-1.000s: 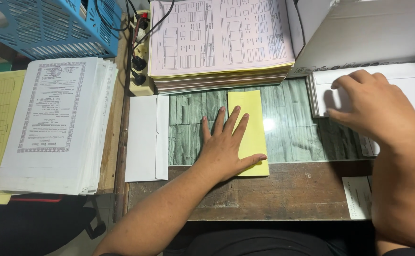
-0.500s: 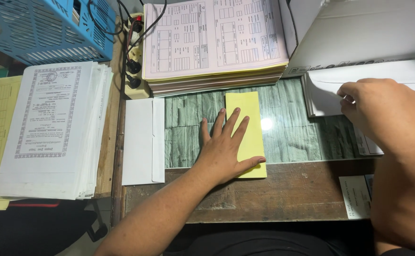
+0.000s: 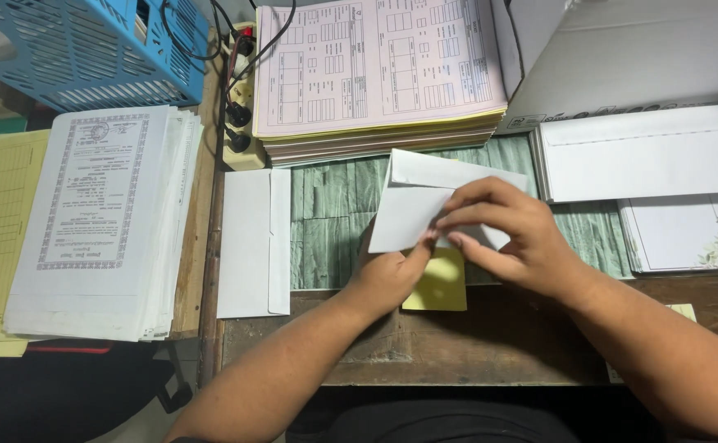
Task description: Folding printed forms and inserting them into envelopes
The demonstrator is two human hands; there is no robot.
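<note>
Both hands meet over the middle of the desk on a white envelope (image 3: 412, 205), held tilted above a folded yellow paper (image 3: 439, 285). My right hand (image 3: 506, 238) grips the envelope's right part with thumb and fingers. My left hand (image 3: 392, 275) pinches its lower edge from below, and its fingers are partly hidden behind the envelope. Only the yellow paper's lower end shows; the envelope and hands cover the remainder.
A stack of white envelopes (image 3: 646, 152) lies at the right, floral-printed cards (image 3: 691, 234) below it. Another white envelope (image 3: 252, 242) lies left of the hands. A thick pile of pink forms (image 3: 375, 74) sits behind, certificates (image 3: 96, 213) and a blue basket (image 3: 80, 49) at left.
My right hand took an envelope from the right stack and carried it left over the yellow paper. My left hand lifted off the yellow paper and took hold of the envelope.
</note>
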